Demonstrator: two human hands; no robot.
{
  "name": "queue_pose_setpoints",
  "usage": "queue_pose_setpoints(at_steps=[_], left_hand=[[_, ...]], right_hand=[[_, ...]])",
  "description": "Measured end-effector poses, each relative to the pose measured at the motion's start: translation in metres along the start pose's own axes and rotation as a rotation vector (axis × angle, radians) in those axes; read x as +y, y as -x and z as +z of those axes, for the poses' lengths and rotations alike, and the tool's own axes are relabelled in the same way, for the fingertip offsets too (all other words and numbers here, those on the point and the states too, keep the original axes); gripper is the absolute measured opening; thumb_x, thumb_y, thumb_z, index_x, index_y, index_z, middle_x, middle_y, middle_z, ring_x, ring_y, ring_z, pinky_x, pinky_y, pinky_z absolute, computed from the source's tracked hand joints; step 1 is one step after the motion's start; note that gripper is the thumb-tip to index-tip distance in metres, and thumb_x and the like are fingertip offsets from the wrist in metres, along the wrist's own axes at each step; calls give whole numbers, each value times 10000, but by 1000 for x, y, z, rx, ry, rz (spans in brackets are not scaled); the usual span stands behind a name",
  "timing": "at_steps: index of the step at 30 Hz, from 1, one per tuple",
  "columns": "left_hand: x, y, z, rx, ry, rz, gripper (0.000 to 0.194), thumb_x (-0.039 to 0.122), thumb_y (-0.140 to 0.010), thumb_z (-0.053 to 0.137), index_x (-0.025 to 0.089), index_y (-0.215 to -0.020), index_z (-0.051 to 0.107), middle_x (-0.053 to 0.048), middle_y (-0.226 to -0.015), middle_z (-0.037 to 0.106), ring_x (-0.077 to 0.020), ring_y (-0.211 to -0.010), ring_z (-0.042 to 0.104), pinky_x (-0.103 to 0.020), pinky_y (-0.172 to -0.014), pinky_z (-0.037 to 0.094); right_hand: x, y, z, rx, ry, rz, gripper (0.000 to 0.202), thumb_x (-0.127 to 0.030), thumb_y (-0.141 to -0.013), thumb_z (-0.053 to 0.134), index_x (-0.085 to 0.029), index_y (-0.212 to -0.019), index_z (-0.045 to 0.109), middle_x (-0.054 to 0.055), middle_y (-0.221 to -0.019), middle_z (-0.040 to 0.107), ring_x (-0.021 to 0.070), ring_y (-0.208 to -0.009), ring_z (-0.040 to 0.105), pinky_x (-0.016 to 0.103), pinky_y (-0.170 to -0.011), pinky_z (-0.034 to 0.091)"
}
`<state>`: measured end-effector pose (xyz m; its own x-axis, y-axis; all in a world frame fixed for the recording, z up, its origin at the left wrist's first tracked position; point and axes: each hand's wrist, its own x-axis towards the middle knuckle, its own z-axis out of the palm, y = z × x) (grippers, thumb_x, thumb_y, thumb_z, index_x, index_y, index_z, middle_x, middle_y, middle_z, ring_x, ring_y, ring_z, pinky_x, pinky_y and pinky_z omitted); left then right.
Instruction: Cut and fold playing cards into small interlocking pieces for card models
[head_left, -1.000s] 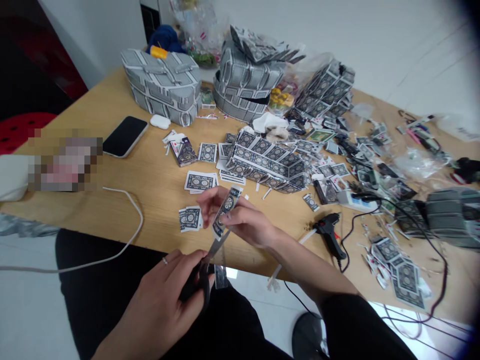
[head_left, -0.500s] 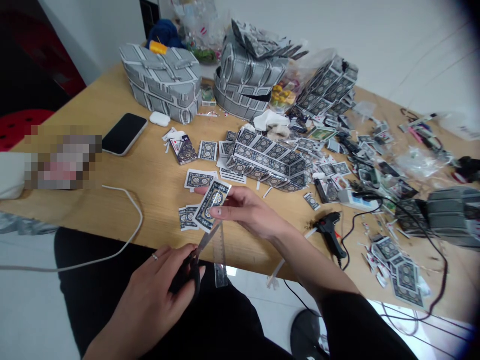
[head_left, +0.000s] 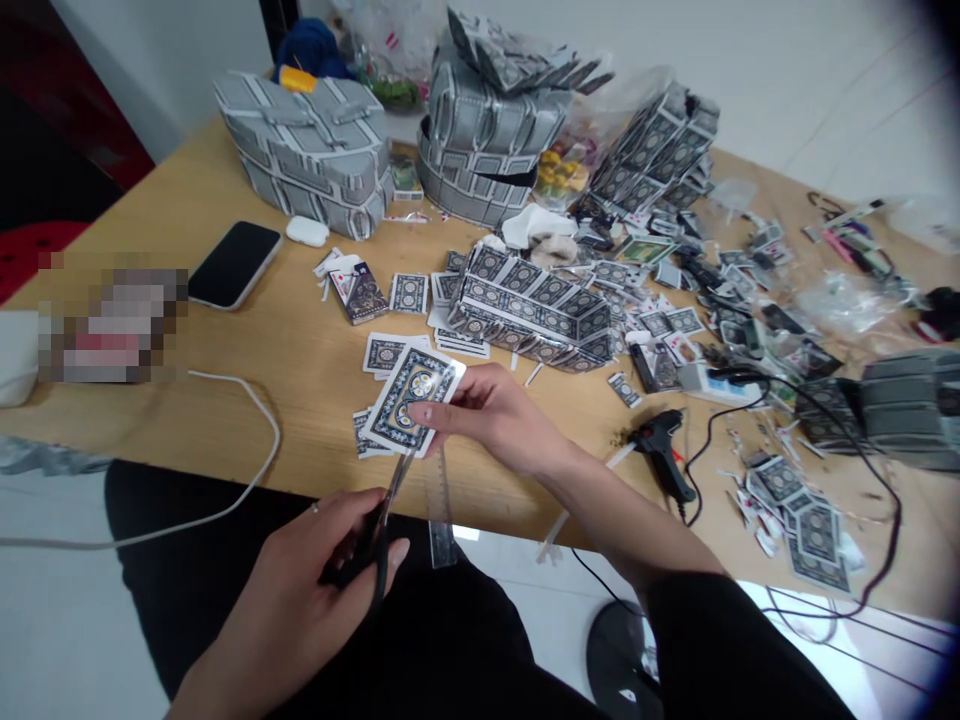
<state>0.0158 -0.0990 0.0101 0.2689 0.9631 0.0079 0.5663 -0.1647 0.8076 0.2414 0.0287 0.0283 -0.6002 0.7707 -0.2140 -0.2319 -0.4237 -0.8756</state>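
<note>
My right hand (head_left: 499, 415) pinches a playing card (head_left: 415, 392), its patterned back facing up, thumb on top. My left hand (head_left: 307, 570), a ring on one finger, grips black-handled scissors (head_left: 382, 540). Their blades point up at the card's lower edge; whether they touch it I cannot tell. Beneath the held card, other cards (head_left: 385, 352) lie on the wooden table. A clear ruler (head_left: 441, 515) juts over the table's front edge, just under the scissors and card. Beyond my right hand stands an open box shape built from cards (head_left: 532, 305).
A black glue gun (head_left: 664, 455) with its cord lies right of my right forearm. Farther back are grey bag-shaped pieces (head_left: 307, 150), a phone (head_left: 235, 264) and a white earbud case (head_left: 307, 231). A white cable (head_left: 270, 440) crosses the left edge. Card scraps cover the right side.
The card in my right hand has turned to show its back more fully. The scissors' blades look more open and stand steeper. The whole view has shifted slightly.
</note>
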Motion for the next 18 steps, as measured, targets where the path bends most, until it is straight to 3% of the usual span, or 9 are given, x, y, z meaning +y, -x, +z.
queue_pose_setpoints(at_steps=[5, 18], left_hand=[[0, 0, -1, -14, 20, -20, 253, 383, -977, 723, 263, -1199, 715, 52, -743, 718, -111, -556, 648, -194, -526, 520], [-2, 1, -1, 25, -21, 34, 265, 340, -969, 727, 283, -1227, 700, 74, -755, 709, -90, -574, 646, -180, -544, 512]], right_hand=[[-3, 2, 4, 0, 36, -18, 261, -414, -850, 915, -165, -886, 845, 42, -877, 839, 148, -771, 781, 298, -797, 696], [0, 3, 5, 21, 16, -35, 265, -414, -880, 895, -164, -924, 823, 39, -912, 840, 151, -832, 796, 321, -832, 707]])
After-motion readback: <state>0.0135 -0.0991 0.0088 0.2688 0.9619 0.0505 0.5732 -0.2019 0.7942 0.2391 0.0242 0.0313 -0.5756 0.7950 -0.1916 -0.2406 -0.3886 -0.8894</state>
